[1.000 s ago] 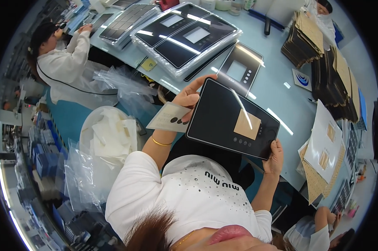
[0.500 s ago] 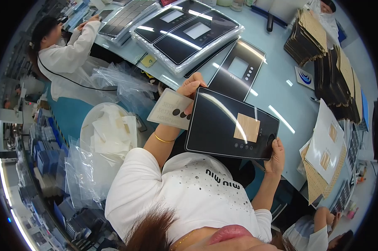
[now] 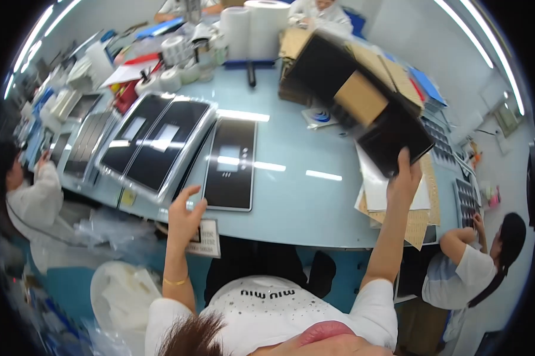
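Raised at the far right, my right hand grips one end of a black flat panel with a tan rectangular window. The panel is tilted and blurred by motion, in front of the stacked cardboard sheets. My left hand is at the table's near edge, thumb and forefinger apart. A small pale printed card hangs from it, seemingly held by the lower fingers, which are partly hidden. Just beyond this hand, a dark panel with a light window and round marks lies on the table.
Plastic-wrapped black panels are stacked at the left. White sheets and tan perforated paper overhang the near right edge. White rolls stand at the back. A white bin is by my left arm. Co-workers sit left, right and at the back.
My right hand has swung the black panel up and away to the far right. My left hand has let go of the panel and keeps the card. The view has tipped upward.
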`<state>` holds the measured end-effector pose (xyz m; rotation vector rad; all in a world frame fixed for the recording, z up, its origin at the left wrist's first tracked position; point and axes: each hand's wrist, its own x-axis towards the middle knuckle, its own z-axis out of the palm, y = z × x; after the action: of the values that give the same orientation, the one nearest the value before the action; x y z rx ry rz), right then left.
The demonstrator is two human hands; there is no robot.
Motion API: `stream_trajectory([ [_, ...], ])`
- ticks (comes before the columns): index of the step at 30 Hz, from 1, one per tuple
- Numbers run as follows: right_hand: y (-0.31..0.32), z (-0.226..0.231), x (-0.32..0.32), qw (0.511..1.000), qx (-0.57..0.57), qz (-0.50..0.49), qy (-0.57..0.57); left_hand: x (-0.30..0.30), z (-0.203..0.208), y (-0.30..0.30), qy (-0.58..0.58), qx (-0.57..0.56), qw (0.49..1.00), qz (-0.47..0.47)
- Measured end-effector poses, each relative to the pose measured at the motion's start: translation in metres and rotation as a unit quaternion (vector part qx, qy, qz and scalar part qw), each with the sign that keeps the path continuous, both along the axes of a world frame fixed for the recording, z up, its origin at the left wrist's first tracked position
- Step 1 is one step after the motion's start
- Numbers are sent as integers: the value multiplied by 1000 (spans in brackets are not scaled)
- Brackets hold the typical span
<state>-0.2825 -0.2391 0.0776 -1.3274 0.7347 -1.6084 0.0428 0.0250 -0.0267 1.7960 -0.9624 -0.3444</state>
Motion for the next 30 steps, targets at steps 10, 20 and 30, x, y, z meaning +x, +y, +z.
stream_trajectory([
  [10, -228, 49, 47, 679, -219, -241, 657, -22, -6, -12, -221, 212, 950, 60],
  [20, -167, -18, 138, 714, -255, 8, 652, 4, -7, -27, -268, 221, 932, -105],
  [30, -103, -132, 249, 710, -146, 80, 685, -6, -11, -46, -290, 174, 927, -160],
])
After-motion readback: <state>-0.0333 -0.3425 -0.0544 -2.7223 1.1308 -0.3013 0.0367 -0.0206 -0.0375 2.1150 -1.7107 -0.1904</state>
